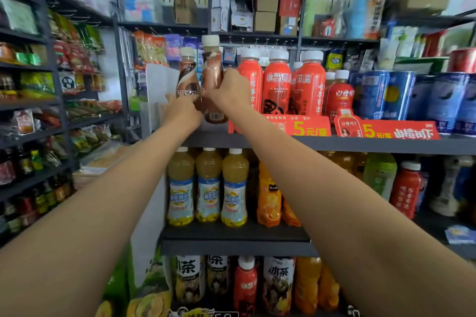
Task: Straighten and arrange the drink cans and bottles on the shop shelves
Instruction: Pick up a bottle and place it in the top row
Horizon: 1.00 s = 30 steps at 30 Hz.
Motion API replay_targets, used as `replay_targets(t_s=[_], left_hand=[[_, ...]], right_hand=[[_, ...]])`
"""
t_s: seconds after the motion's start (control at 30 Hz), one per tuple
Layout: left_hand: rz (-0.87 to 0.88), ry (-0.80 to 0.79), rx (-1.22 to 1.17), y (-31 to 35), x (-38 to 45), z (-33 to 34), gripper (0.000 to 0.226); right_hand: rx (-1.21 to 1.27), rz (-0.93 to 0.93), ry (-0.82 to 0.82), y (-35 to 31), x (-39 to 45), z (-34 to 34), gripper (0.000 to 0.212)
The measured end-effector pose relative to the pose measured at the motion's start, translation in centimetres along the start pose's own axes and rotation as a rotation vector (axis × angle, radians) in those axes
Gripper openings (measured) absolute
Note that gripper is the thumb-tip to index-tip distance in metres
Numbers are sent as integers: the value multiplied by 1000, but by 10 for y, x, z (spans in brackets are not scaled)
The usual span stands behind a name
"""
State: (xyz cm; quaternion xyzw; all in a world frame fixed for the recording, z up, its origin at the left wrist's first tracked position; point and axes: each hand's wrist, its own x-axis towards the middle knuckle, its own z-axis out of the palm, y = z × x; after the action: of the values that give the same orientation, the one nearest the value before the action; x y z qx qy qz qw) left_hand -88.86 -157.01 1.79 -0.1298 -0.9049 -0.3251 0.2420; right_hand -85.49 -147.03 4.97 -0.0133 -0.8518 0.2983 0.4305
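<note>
Both my arms reached far: left hand (183,110) gripped Nescafe bottle (187,77), right hand (230,90) gripped brown bottle (212,80), side by side on shelf (334,143).

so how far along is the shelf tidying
Looks done: the red white-capped bottles and the blue cans on the top drinks shelf stand upright in rows. In hand: the left hand and right hand each grip a brown coffee bottle. Left: the mixed orange bottles below.

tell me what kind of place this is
Most likely a small convenience shop: dark metal shelves packed with bottled drinks, red price tags reading 5 yuan on the shelf edge, and hanging snack packets on the left.
</note>
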Motion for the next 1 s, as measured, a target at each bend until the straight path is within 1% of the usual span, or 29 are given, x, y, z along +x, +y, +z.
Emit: replay_targets(t_s=[0.03,0.1,0.17,0.27,0.33,0.4,0.47,0.53,0.6,0.63,0.7,0.77,0.83,0.9,1.0], left_hand=[[6,-9,-12,-1,3,1,46],[65,0,-58,-4,5,5,45],[111,7,-80,-5,3,9,37],[113,0,-71,-5,1,10,35],[123,-22,-58,-6,1,8,38],[127,-58,-39,-9,1,7,40],[134,-51,-49,-9,-5,5,37],[161,57,-94,-4,-19,2,34],[228,220,-147,4,-37,1,34],[283,295,-169,10,-47,1,32],[406,385,-187,22,-62,7,29],[502,383,-208,37,-81,21,27],[600,341,-230,55,-102,43,29],[712,245,-220,73,-126,70,33],[909,71,-97,97,-156,114,40]], right_hand=[[-42,-27,-3,2,-1,2,32],[-139,-87,-5,4,-3,6,40],[-251,-150,17,5,2,12,47],[-478,-239,66,7,8,23,42],[-549,-245,100,10,8,30,38],[-575,-236,109,12,5,34,41],[-561,-232,66,14,3,36,50],[-486,-254,60,15,-1,33,54],[-405,-374,129,17,-13,23,45],[-319,-432,169,20,-24,15,38],[-133,-501,264,29,-51,-9,26],[-55,-499,394,48,-82,-36,26],[-38,-435,459,80,-108,-57,26],[-45,-335,474,118,-133,-76,27],[-89,-194,472,176,-164,-103,30]])
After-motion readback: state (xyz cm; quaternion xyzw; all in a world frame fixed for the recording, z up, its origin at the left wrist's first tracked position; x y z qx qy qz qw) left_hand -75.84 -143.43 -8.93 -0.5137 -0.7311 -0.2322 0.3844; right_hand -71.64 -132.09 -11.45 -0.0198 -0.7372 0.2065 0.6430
